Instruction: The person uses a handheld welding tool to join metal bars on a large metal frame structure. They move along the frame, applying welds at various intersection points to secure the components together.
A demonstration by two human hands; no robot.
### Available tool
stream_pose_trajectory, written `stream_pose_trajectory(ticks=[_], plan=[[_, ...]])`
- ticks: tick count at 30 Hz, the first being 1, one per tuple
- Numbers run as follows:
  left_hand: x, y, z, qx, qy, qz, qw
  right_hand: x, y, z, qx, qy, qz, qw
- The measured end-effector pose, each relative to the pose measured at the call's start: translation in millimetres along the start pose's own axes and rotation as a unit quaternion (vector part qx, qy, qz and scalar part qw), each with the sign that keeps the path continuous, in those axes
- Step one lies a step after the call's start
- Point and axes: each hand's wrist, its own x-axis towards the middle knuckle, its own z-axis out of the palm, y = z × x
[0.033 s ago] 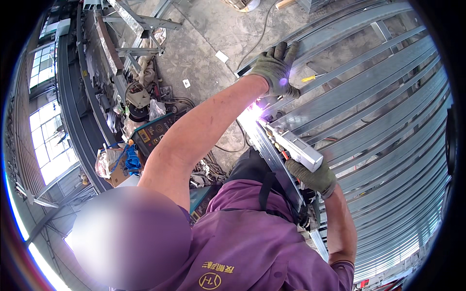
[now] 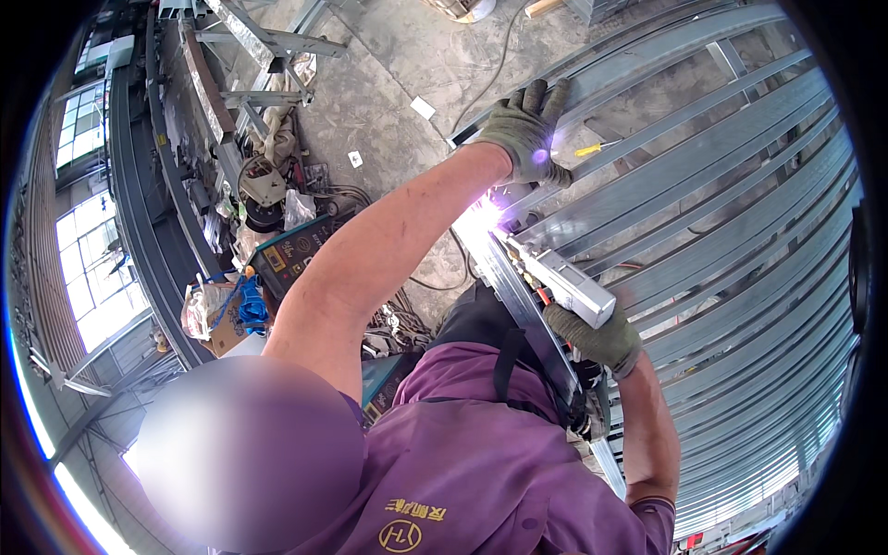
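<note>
My left hand (image 2: pixel 525 134), in a green work glove, lies over the corner of a grey metal frame (image 2: pixel 638 79) with its fingers stretched out and apart. Below it, a bright violet-white welding arc (image 2: pixel 485 213) glares at the end of a metal bar (image 2: pixel 518 310) and washes out the joint there. My right hand (image 2: pixel 597 338), gloved too, is closed around a welding gun (image 2: pixel 564 282) with a silver box-shaped body. The gun's front end points at the arc. My right fingers are partly hidden beneath the gun.
Long parallel metal slats (image 2: pixel 703 268) fill the right side. A yellow-handled screwdriver (image 2: pixel 588 149) lies among them. To the left stand a dark welding machine (image 2: pixel 287 254), a blue cord bundle (image 2: pixel 252 305) and metal stands (image 2: pixel 264 46). A cable (image 2: pixel 495 79) runs over the concrete floor.
Both hands and the welding gun hold their places. Only the glare of the arc differs slightly.
</note>
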Motion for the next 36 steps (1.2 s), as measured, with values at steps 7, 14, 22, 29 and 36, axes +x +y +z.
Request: stream_pose_trajectory(ticks=[7, 14, 22, 29, 36], plan=[[-1, 0, 0, 0.005, -0.002, -0.004, 1.0, -2, -5, 1, 0.001, -0.004, 0.014, 1.0], [-1, 1, 0, 0.009, -0.007, -0.009, 1.0, -3, -8, -3, -0.023, -0.04, 0.066, 0.997], [0, 1, -4, 0.008, -0.02, -0.014, 1.0, -5, -7, -3, -0.023, -0.034, 0.057, 0.998], [0, 1, -3, 0.008, -0.02, -0.017, 1.0, -8, -5, 0, -0.006, 0.002, 0.047, 0.999], [0, 3, -7, 0.007, -0.029, -0.022, 0.999, -10, 0, 3, 0.01, 0.012, 0.006, 1.0]])
